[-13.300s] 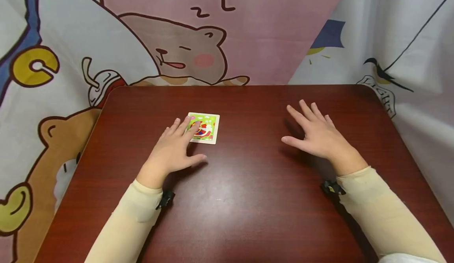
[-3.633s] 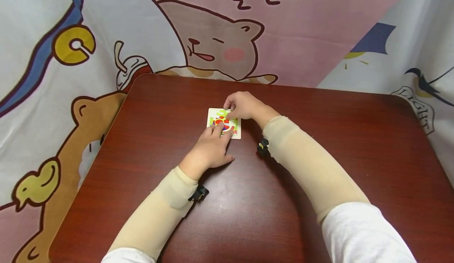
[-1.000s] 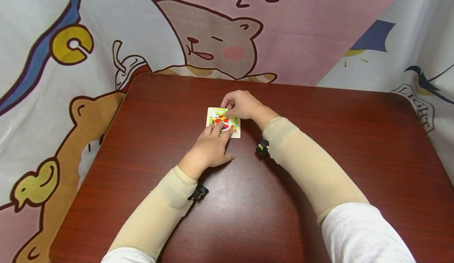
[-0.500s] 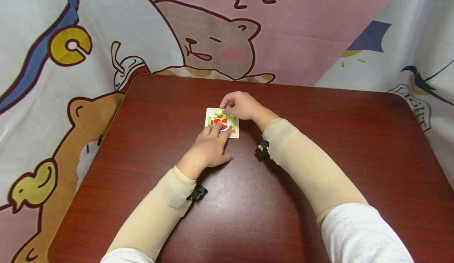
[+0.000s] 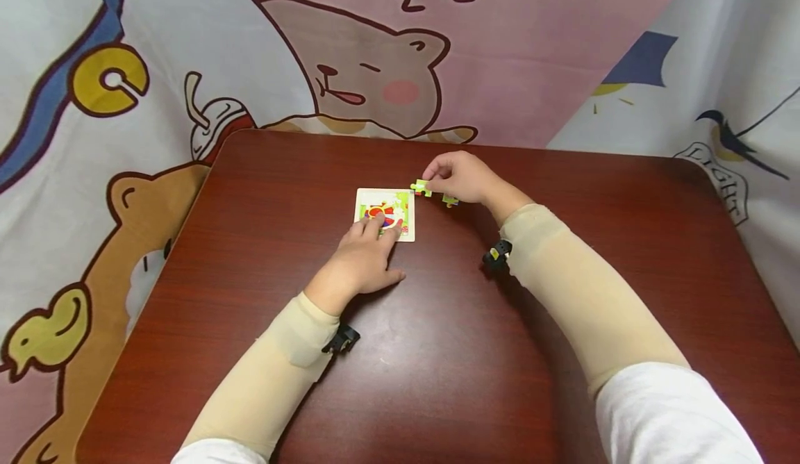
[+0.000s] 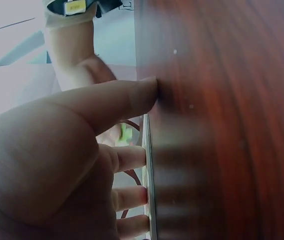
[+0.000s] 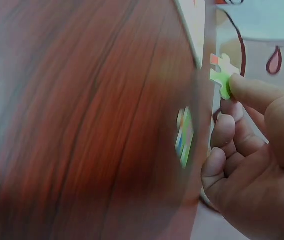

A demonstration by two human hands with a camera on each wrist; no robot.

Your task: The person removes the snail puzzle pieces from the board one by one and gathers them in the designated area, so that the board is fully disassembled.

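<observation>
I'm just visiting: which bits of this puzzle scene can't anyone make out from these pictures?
Head view: part of the design on the puzzle board, covered by the left hand.
Head view: part of the loose piece, behind the right hand.
Right wrist view: the loose piece's print, blurred; part of the board, cut off by the top edge.

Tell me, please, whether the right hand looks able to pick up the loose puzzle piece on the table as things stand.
Probably not straight away: the right hand pinches another piece. The loose piece lies close by with nothing seen on top, so the way looks free once that grip is released.
</observation>
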